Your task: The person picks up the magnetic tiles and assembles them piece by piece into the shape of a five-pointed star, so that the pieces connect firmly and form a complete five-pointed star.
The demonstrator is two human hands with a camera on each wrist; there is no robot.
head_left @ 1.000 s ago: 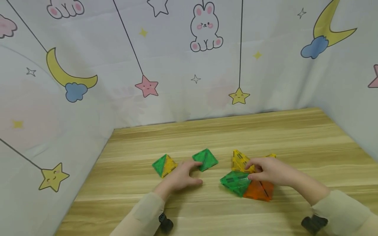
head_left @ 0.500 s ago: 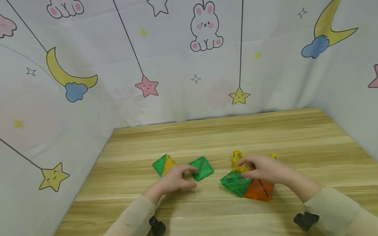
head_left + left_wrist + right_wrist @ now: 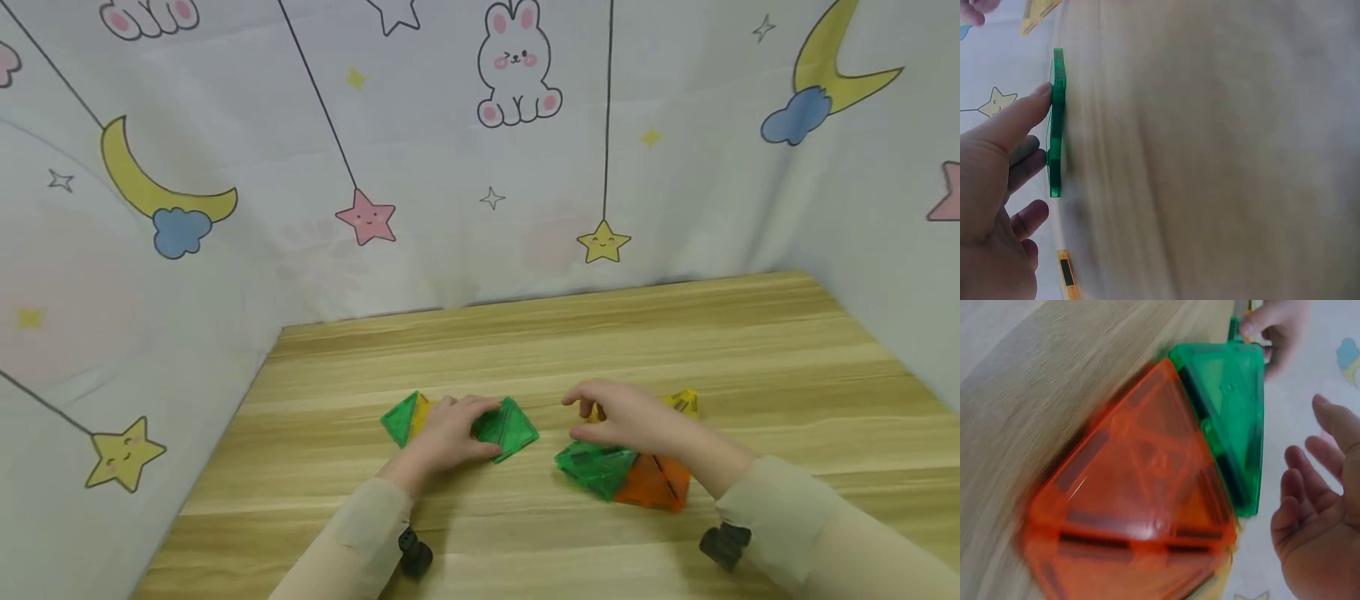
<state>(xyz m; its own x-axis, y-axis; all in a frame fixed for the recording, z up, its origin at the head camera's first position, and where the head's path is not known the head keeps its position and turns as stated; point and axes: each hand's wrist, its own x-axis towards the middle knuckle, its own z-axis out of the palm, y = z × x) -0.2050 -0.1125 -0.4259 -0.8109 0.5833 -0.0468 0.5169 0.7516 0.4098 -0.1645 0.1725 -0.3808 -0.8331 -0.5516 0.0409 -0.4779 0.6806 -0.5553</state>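
Observation:
My left hand holds a flat pair of green triangular magnetic tiles, thumb at the near side and forefinger at the far side. In the left wrist view, thumb and fingertips meet the edge of these green tiles. My right hand hovers over a group of tiles with loosely bent fingers and nothing in them. That group has raised green tiles, orange tiles and yellow tiles behind, partly hidden by the hand. The right wrist view shows the fingers apart from the orange tiles.
A flat green and yellow pair of triangles lies left of the left hand, partly covered by it. The wooden table ends at a white printed curtain behind and on both sides.
The green pair has come nearer and slightly left with the left hand, whose thumb now meets its near side. The right hand has moved left across the tile group toward the left hand.

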